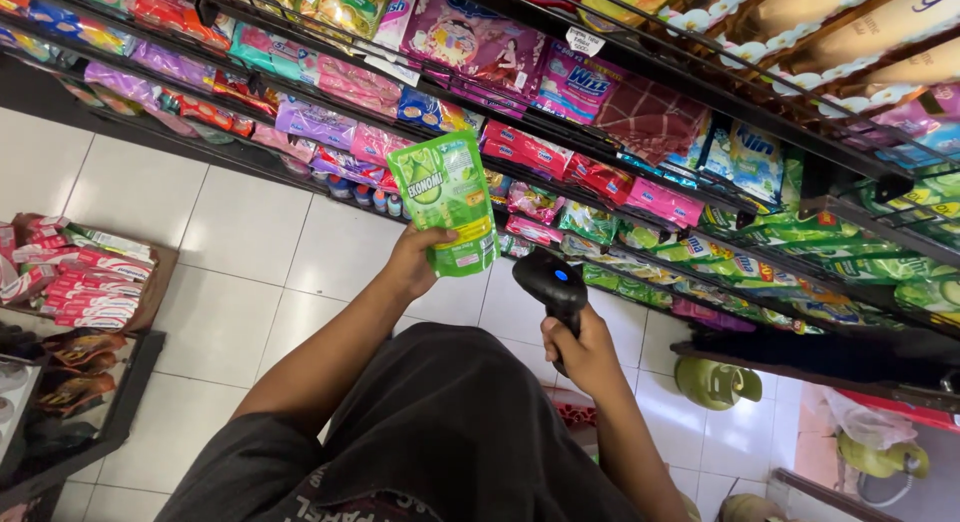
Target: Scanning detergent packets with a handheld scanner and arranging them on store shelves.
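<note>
My left hand (415, 257) holds a green refill pouch (447, 200) upright by its lower edge, in front of the shop shelves. A black handheld barcode scanner (551, 285) is gripped in my right hand (580, 354), its head with a small blue light turned toward the pouch. The scanner sits just right of and below the pouch, a short gap apart. My dark shirt fills the lower middle of the view.
Tilted black shelves (640, 142) full of coloured pouches and packets run across the top and right. A box of red-and-white packs (85, 282) stands at left on a low rack. Green gas cylinders (715, 382) sit on the white tiled floor (250, 272) at lower right.
</note>
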